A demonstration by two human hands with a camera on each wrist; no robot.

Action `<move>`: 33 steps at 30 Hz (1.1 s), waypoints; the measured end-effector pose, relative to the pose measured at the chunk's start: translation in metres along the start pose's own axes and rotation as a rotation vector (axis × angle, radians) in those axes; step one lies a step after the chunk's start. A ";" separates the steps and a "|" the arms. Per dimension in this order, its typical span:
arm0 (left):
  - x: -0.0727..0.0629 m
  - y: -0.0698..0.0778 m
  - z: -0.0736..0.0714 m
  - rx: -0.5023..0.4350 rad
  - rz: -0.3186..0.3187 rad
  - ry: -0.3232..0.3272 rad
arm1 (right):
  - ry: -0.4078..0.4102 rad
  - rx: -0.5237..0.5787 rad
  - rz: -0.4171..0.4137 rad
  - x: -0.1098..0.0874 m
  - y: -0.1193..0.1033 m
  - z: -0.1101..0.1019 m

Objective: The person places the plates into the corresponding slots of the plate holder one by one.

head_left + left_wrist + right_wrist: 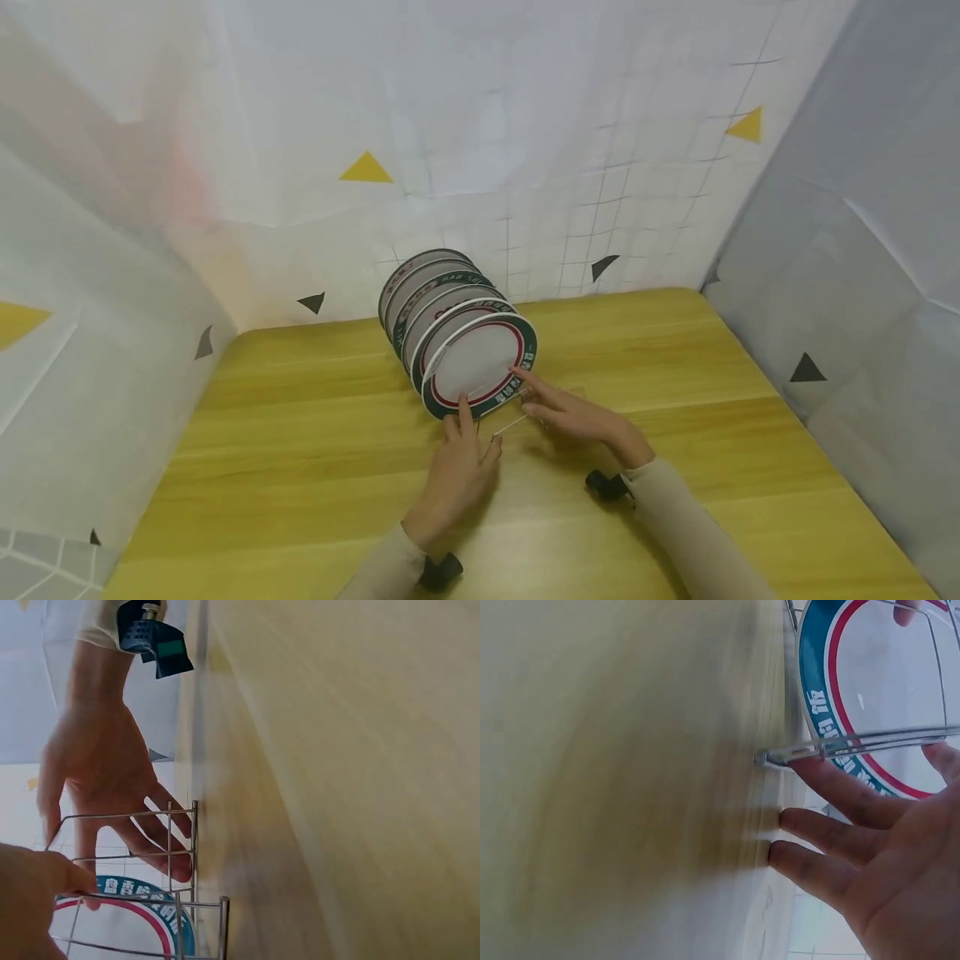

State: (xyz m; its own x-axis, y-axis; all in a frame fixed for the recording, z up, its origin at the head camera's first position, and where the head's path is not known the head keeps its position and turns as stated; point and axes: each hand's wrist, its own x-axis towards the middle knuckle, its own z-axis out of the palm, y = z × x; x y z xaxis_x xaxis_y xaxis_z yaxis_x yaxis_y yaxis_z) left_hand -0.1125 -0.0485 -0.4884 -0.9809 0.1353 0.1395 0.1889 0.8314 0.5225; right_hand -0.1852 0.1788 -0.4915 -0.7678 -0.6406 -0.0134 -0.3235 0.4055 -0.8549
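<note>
Several round plates (480,358), white with a red ring and a dark green lettered rim, stand on edge in a row, leaning back. A thin metal wire rack (135,856) is around the nearest plate's front and lower part. My left hand (459,471) is at the rack's front left, its index finger reaching over the wire toward the front plate. My right hand (577,417) is at the right side with spread fingers; in the right wrist view its fingertips (802,766) touch the rack's wire. The rack's rear is hidden behind the plates.
The plates stand toward the back of a wood-grain table (300,467). White printed sheets (480,125) with triangles and grid lines rise behind and at both sides. A black camera mount (438,573) sits at my left wrist, another mount (606,485) at my right.
</note>
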 end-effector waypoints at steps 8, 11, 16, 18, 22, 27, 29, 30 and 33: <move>0.001 -0.016 -0.014 -0.188 0.107 -0.109 | 0.078 0.039 -0.051 -0.008 -0.002 0.011; -0.001 -0.025 -0.022 -0.243 0.155 -0.146 | 0.133 0.095 -0.015 -0.014 -0.011 0.023; -0.005 -0.042 -0.033 -0.319 0.183 -0.197 | 0.188 0.128 0.044 -0.022 -0.025 0.040; -0.006 -0.047 -0.036 -0.352 0.175 -0.221 | 0.193 0.139 0.046 -0.024 -0.028 0.044; -0.007 -0.050 -0.038 -0.430 0.145 -0.269 | 0.200 0.141 0.048 -0.027 -0.028 0.047; -0.004 -0.045 -0.037 -0.512 0.120 -0.322 | 0.200 0.132 0.044 -0.032 -0.023 0.041; -0.003 -0.043 -0.036 -0.532 0.129 -0.335 | 0.198 0.134 0.040 -0.034 -0.021 0.039; -0.003 -0.042 -0.036 -0.542 0.130 -0.339 | 0.199 0.132 0.042 -0.035 -0.021 0.039; -0.005 -0.042 -0.033 -0.542 0.133 -0.345 | 0.195 0.137 0.040 -0.038 -0.020 0.039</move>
State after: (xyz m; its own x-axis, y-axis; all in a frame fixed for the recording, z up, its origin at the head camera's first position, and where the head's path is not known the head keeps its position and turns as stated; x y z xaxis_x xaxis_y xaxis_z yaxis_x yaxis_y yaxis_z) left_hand -0.1139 -0.1022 -0.4832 -0.8890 0.4578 0.0015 0.2171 0.4185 0.8819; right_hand -0.1283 0.1693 -0.4943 -0.8749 -0.4826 0.0401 -0.2225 0.3271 -0.9184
